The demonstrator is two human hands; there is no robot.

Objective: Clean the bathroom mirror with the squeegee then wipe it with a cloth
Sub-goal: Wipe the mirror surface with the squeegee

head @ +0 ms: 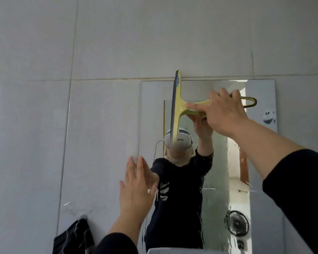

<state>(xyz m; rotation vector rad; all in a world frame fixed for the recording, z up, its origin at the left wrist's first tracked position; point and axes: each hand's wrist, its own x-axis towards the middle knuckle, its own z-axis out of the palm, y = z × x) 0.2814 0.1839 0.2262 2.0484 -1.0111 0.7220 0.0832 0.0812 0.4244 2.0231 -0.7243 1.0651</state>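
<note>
The right hand (223, 112) grips the yellow squeegee (177, 107), blade upright at the mirror (218, 162) top edge; the left hand (136, 187) rests flat, fingers spread, empty, at the mirror's left edge; grey tiles (99, 43) surround it.

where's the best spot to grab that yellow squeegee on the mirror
Grip the squeegee by its looped handle, coming from the right, as the right hand does. The blade stands vertical against the mirror and the handle sticks out sideways, clear of the glass.
</note>
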